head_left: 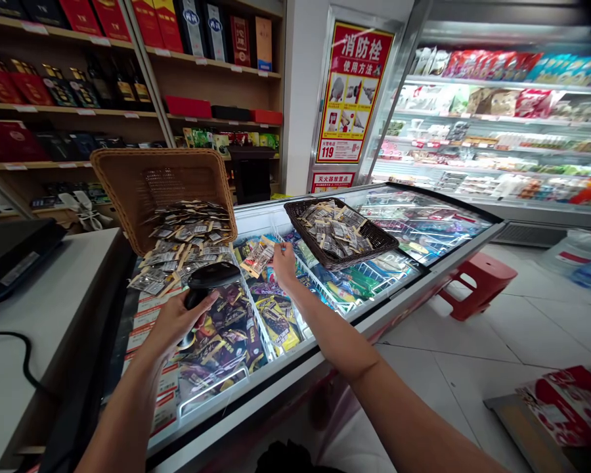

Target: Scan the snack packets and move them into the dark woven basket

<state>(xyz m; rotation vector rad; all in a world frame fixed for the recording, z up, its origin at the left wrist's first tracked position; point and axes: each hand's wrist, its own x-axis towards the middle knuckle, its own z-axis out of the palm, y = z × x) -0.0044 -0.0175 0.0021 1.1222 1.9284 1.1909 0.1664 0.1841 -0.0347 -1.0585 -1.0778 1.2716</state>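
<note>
My left hand (177,322) is wrapped round the handle of a black barcode scanner (214,274), held above the glass top of a chest freezer. Between the fingers of my right hand (284,263) is a small snack packet (259,257), out in front of the scanner head. Many similar packets (190,230) spill from a tipped light-brown wicker basket (165,177) at the left. More packets (335,226) lie in a dark woven basket (320,256) on the glass, right of my right hand.
Through the freezer glass, wrapped ice creams (276,322) show in white wire baskets. A counter (44,328) runs along the left. At the right stand a red stool (482,279), water bottles (578,256) and a red carton (566,401). Shelves and a lit chiller (502,131) line the back.
</note>
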